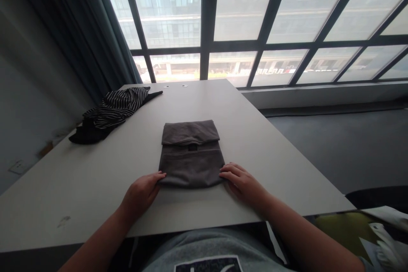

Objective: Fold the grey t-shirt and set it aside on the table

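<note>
A folded dark grey garment (191,170) lies flat on the white table in front of me. Its far end is turned over into a flap, and a small black label shows near the middle just below that flap. My left hand (142,191) is closed on the near left corner, fingertips over the cloth's edge. At the near right corner, my right hand (242,182) grips the cloth with its fingers bent over the edge. Both thumbs are mostly hidden.
A crumpled black garment with white stripes (123,104) lies along the table's left side. The white table (95,187) reaches toward large windows (239,4). Papers and a white object (385,238) sit below the table at the right.
</note>
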The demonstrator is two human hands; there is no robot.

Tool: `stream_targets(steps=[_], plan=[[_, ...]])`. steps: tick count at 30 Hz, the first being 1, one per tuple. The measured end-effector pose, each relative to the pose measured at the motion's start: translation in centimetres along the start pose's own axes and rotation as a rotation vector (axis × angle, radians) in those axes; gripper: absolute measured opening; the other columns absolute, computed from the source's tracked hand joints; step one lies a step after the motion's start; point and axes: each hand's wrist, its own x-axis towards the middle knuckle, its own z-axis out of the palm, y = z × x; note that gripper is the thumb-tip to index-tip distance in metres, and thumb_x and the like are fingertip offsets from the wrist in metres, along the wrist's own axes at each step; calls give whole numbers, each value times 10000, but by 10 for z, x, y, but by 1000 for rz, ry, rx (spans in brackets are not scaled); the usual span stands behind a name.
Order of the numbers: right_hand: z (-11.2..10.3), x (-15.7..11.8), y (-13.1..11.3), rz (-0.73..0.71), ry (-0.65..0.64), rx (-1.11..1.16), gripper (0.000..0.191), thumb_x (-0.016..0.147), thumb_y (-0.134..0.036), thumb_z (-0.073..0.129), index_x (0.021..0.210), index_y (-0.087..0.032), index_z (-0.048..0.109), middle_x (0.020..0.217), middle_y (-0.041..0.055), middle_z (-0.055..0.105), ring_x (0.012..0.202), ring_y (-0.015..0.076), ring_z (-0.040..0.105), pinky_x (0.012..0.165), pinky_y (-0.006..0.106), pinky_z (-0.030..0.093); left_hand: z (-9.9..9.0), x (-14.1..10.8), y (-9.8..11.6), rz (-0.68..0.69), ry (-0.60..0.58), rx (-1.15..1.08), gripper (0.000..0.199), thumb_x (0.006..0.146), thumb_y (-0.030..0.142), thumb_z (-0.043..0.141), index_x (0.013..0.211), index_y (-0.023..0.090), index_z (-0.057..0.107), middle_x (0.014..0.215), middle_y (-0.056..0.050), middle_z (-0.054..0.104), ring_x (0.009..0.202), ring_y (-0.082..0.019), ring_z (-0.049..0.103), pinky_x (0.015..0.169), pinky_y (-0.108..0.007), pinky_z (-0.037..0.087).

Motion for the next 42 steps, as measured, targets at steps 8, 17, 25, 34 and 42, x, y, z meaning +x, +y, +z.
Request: stream_targets(steps=[8, 17, 25, 34, 42], plan=[[7, 3, 0, 24, -73, -15, 629, 799, 39, 512, 1317, -268, 697, 1352, 89, 706, 1304, 253, 645, 1224, 552, 432, -4, 18, -14, 83, -268, 56, 781, 752, 43, 604, 1496, 281, 583, 1641, -63, 487, 1559, -291, 392, 1263, -555, 361], [4, 6, -2, 62, -55, -22, 535, 832, -40, 572, 1304, -260, 695, 1333, 104, 704, 1293, 287, 637, 1216, 582, 428, 6, 16, -18, -96, -261, 301, 744, 821, 216, 629, 1555, 148, 529, 1603, -204, 495, 1500, -355, 476, 1265, -580, 319], [10, 10, -2, 151, -22, -53, 612, 720, 16, 560, 1255, -241, 708, 1413, 134, 622, 1355, 308, 568, 1126, 515, 527, 0, 16, -11, 114, -240, 133, 844, 724, 30, 580, 1535, 258, 529, 1632, -86, 500, 1539, -284, 427, 1283, -539, 321], [1, 7, 1, 47, -55, 38, 368, 942, -79, 545, 1236, -232, 704, 1231, 97, 766, 1165, 231, 731, 1249, 579, 370, -9, 16, -17, 143, -221, -92, 487, 891, 63, 523, 1314, 248, 676, 1379, -47, 728, 1296, -215, 683, 1117, -388, 558], [-50, 15, -14, 185, -134, 189, 198, 1011, -274, 574, 1141, -245, 720, 1072, 71, 795, 964, 227, 759, 833, 340, 603, -61, 31, 9, 45, -351, -162, 243, 1014, 309, 567, 1180, 281, 743, 975, 5, 823, 820, -168, 785, 738, -226, 578]])
